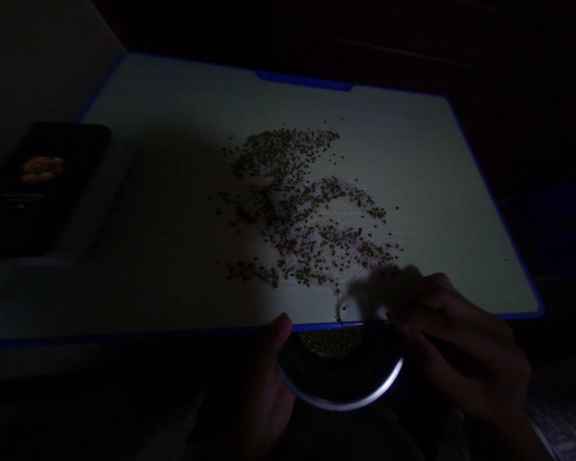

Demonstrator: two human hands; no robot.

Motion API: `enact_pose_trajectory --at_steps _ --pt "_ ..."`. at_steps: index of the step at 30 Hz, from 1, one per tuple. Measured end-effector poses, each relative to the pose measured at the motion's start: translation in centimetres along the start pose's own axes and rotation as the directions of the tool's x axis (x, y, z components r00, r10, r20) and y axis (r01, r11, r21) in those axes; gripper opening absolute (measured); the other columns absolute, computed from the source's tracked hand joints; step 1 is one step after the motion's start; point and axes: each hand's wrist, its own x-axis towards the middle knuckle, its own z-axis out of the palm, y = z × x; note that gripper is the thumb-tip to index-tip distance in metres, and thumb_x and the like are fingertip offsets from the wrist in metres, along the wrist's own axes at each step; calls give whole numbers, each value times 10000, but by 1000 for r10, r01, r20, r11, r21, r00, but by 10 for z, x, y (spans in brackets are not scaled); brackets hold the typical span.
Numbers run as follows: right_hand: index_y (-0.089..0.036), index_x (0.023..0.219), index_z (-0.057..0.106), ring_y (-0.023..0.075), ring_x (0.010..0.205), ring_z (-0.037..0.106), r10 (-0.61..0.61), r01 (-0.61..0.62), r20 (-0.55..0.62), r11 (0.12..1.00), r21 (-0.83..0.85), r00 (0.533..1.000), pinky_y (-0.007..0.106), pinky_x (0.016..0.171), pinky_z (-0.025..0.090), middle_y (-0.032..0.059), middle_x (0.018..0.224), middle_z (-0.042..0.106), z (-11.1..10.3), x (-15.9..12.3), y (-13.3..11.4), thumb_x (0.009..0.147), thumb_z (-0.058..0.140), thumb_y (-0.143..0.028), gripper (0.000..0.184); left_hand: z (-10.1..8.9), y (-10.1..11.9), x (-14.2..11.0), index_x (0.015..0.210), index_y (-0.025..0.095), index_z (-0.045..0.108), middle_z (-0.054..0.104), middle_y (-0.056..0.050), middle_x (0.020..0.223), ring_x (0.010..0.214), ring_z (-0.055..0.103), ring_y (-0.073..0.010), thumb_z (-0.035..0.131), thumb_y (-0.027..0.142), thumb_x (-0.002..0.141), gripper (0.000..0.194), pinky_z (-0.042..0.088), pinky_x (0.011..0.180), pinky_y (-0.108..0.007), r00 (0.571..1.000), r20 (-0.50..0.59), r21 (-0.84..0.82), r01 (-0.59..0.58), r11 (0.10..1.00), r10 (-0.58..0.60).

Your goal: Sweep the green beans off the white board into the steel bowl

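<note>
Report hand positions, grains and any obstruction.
Left hand at rim of bowl and near edge of board; right hand at same edge. Grains scattered midboard, more in bowl. Phone far left, apart from grains.

Left hand (270, 398), right hand (477, 352), bare

A pale tabletop (427, 173) with narrow blue edging (492, 192) carries everything, and a longer blue strip (304, 80) sits midway along its far edge. Small mung-like beans (307, 250) lie loose across the middle in uneven, streaky bands (finer, paler bits are mixed among them), with strays scattered around and bare surface showing between. At the left, a dark-screened phone-like device (43, 221), showing a small orange-brown picture, rests on a pale blocky support (100, 198), its underside lost in shadow.
</note>
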Motion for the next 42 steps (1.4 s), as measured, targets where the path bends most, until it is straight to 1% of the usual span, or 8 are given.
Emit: enact_pose_trajectory --at_steps 3,6,12,20,26,30,36,42 --pt "-209 1191 795 182 941 767 25 -25 -8 1000 -17 1000 376 776 595 33 1038 816 0 -2 -1 1007 741 -23 266 3 1 -2 1168 248 924 952 -81 1233 1514 720 -471 1098 467 650 588 450 1398 -558 999 -33 11 23 1000 -22" --pt "-224 1172 803 173 928 764 113 -115 -41 992 -50 993 370 793 589 23 1031 825 2 -4 -2 1033 765 -73 209 5 3 -2 1002 254 930 962 -73 1164 1501 727 -486 1112 511 583 523 432 1407 -564 999 -24 29 48 998 -48" --pt "-238 1192 806 156 912 757 104 -108 -59 992 -69 993 353 795 583 1 997 816 4 2 -3 1055 773 -109 191 6 3 0 992 271 924 954 -83 1224 1555 676 -510 1162 540 475 629 457 1391 -578 999 -34 27 37 999 -36" --pt "-216 1174 794 171 949 750 36 -36 19 999 -19 999 381 783 589 15 1059 803 1 -2 0 1039 736 -63 212 3 3 2 1137 310 913 953 -57 1230 1565 669 -506 1145 540 528 691 489 1359 -631 999 9 35 45 998 -45" --pt "-204 1213 794 186 972 753 17 -17 12 1000 -6 1000 410 798 583 24 1081 796 2 -6 1 1017 730 -13 281 3 1 3 1006 295 918 966 -50 1082 1532 701 -500 1144 499 567 534 509 1346 -627 999 28 8 27 1000 -27" --pt "-199 1204 793 185 979 748 24 -24 14 1000 -6 1000 402 790 578 26 1081 794 3 -2 0 1016 747 -22 263 2 1 1 1031 277 921 958 -64 1206 1541 698 -475 1108 510 628 502 495 1364 -581 998 50 18 48 999 -49" --pt "-192 1218 799 182 909 750 -4 4 31 1000 -4 1000 401 777 565 33 1035 804 6 3 -1 993 753 -17 289 3 1 2 989 243 916 961 -81 1171 1493 740 -463 1061 503 687 424 448 1398 -556 997 47 18 61 998 -61" --pt "-225 1237 817 207 872 733 -22 22 34 1000 14 999 437 787 567 29 1005 790 6 2 -1 950 765 -33 349 3 2 0 850 272 894 967 -58 1097 1496 732 -491 1126 471 588 403 492 1371 -565 998 -8 1 58 998 -58"
